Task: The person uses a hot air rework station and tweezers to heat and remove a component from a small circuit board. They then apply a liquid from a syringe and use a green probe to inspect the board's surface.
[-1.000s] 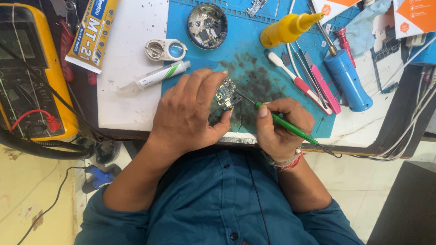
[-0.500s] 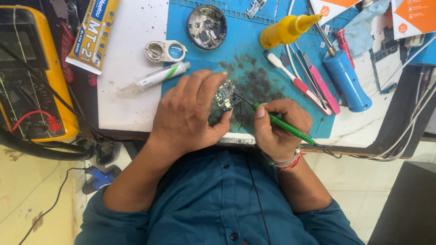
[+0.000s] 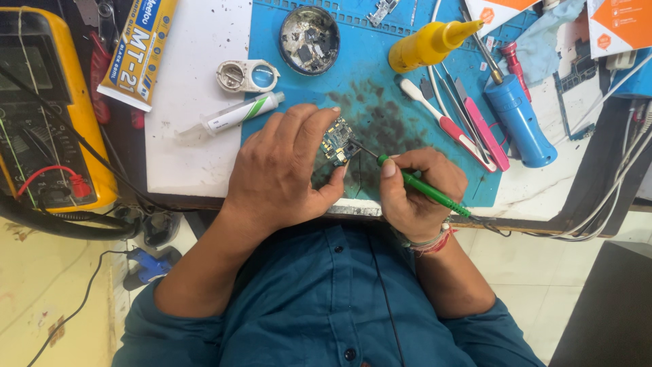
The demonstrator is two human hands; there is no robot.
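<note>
My left hand (image 3: 282, 173) holds a small circuit board (image 3: 337, 141) pinched between fingers and thumb, just above the stained blue work mat (image 3: 380, 88). My right hand (image 3: 418, 190) grips a green-handled soldering iron (image 3: 424, 190) like a pen. Its thin metal tip touches the board's right edge. Both wrists rest at the table's near edge, over my blue shirt.
On the mat lie a round tin of small parts (image 3: 310, 39), a yellow squeeze bottle (image 3: 428, 44), a blue cylinder tool (image 3: 519, 119) and pink-handled tools (image 3: 451, 129). A white syringe tube (image 3: 238, 114), a loupe (image 3: 248, 75) and a yellow multimeter (image 3: 44, 109) sit to the left.
My right hand has shifted slightly left, bringing the iron's tip onto the board. My left hand keeps its hold on the board.
</note>
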